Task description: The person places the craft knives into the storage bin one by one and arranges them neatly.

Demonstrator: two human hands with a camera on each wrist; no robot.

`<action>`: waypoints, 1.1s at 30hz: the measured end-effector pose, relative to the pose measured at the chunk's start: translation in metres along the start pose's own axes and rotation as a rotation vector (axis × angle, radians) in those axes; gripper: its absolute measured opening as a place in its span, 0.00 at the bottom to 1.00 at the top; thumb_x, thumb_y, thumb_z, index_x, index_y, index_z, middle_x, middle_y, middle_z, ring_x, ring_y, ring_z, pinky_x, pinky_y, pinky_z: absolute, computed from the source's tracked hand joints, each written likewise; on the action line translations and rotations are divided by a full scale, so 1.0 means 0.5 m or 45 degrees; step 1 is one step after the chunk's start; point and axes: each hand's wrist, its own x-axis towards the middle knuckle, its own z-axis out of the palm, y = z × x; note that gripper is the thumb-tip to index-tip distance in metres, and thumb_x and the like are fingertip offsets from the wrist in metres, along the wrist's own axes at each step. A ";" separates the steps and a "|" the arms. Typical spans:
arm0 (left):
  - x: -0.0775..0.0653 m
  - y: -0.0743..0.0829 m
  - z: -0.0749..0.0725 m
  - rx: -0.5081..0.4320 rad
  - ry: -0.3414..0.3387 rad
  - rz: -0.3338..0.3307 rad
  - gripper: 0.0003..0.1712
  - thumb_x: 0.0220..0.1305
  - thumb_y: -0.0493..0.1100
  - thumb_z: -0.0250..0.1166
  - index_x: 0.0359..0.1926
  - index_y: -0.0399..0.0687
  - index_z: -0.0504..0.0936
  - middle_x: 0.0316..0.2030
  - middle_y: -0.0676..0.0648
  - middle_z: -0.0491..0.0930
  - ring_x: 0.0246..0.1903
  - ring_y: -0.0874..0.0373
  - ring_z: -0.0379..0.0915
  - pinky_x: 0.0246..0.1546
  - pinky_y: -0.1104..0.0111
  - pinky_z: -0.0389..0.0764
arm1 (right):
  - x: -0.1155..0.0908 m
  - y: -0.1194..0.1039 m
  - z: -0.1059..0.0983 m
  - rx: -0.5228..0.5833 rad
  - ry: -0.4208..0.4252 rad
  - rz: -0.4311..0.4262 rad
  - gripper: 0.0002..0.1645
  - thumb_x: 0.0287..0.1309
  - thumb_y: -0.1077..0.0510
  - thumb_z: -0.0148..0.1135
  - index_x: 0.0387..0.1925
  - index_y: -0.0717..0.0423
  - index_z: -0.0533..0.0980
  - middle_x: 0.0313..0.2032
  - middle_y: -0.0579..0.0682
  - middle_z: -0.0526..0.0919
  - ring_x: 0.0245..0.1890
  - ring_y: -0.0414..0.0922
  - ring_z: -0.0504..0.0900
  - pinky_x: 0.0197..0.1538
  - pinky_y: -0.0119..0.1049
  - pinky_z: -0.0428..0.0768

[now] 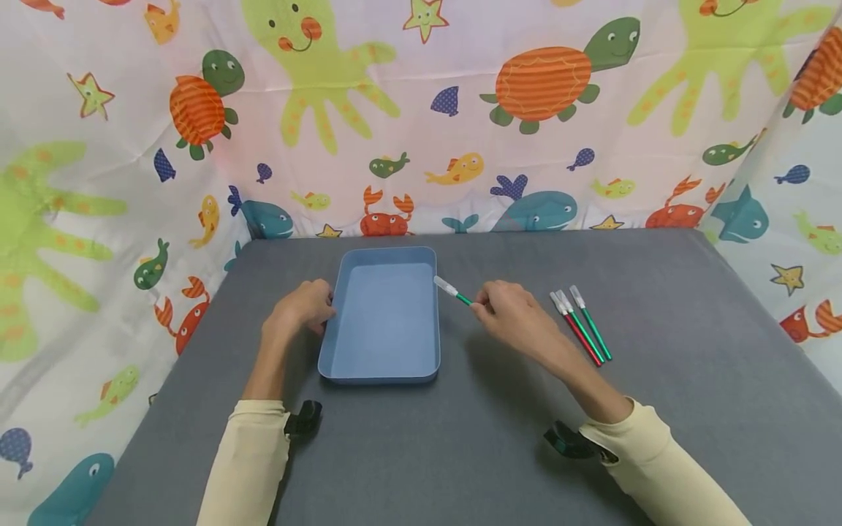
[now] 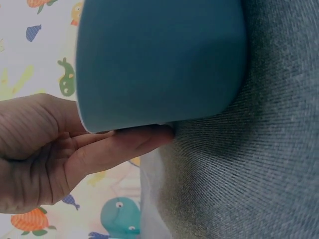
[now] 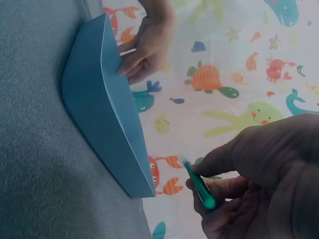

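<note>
In the head view a blue rectangular tray [image 1: 388,314] lies on the grey table, nothing inside it. My left hand [image 1: 304,307] grips its left wall, with the fingers [image 2: 124,147] along the outside and the thumb over the rim. To the tray's right, my right hand [image 1: 516,318] pinches a slim green marker [image 1: 464,299] with a whitish cap between thumb and fingertips. Its capped end points toward the tray and overlaps the right rim in this view. The right wrist view shows the green marker's [image 3: 202,189] rounded end close to the fingers.
Right of my right forearm lie a red marker [image 1: 582,336] and two green markers [image 1: 595,329], side by side with whitish caps. A curtain [image 1: 427,131] printed with sea animals hangs behind the table and along both sides.
</note>
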 end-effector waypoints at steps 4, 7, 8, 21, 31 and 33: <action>0.002 0.002 -0.007 0.023 -0.004 0.002 0.25 0.76 0.37 0.58 0.68 0.28 0.72 0.57 0.29 0.82 0.43 0.46 0.89 0.58 0.49 0.86 | 0.007 -0.010 -0.003 0.066 -0.056 0.005 0.09 0.70 0.58 0.63 0.41 0.62 0.82 0.34 0.53 0.86 0.29 0.43 0.77 0.32 0.33 0.75; 0.000 0.002 -0.011 0.025 -0.021 -0.016 0.25 0.76 0.37 0.57 0.68 0.28 0.71 0.58 0.29 0.82 0.44 0.46 0.89 0.59 0.48 0.85 | 0.017 -0.021 -0.004 0.127 -0.110 -0.017 0.09 0.68 0.58 0.62 0.38 0.61 0.83 0.32 0.52 0.86 0.28 0.42 0.77 0.32 0.33 0.76; -0.001 0.001 -0.012 0.027 -0.028 -0.022 0.26 0.76 0.37 0.57 0.68 0.27 0.71 0.58 0.29 0.82 0.44 0.46 0.89 0.59 0.48 0.85 | 0.021 -0.025 -0.003 0.147 -0.129 -0.027 0.09 0.68 0.59 0.62 0.37 0.61 0.84 0.31 0.52 0.86 0.27 0.42 0.77 0.32 0.33 0.75; 0.011 0.000 0.005 0.024 -0.021 -0.021 0.26 0.77 0.38 0.56 0.69 0.28 0.70 0.60 0.28 0.80 0.48 0.44 0.88 0.58 0.50 0.86 | 0.058 -0.068 0.028 0.478 -0.361 -0.039 0.11 0.66 0.60 0.61 0.30 0.60 0.84 0.16 0.46 0.75 0.18 0.40 0.73 0.25 0.30 0.70; 0.008 0.002 0.007 0.012 -0.030 -0.026 0.26 0.77 0.37 0.57 0.70 0.28 0.69 0.60 0.28 0.80 0.50 0.42 0.87 0.54 0.53 0.88 | 0.100 -0.096 0.088 0.590 -0.444 0.035 0.14 0.66 0.60 0.61 0.25 0.60 0.84 0.16 0.46 0.79 0.19 0.39 0.80 0.32 0.32 0.87; 0.007 0.002 0.006 0.014 -0.034 -0.019 0.26 0.77 0.37 0.57 0.70 0.28 0.69 0.60 0.28 0.80 0.51 0.42 0.87 0.53 0.54 0.89 | 0.111 -0.102 0.107 0.629 -0.470 0.062 0.14 0.67 0.60 0.61 0.26 0.62 0.85 0.16 0.47 0.79 0.18 0.39 0.80 0.33 0.35 0.89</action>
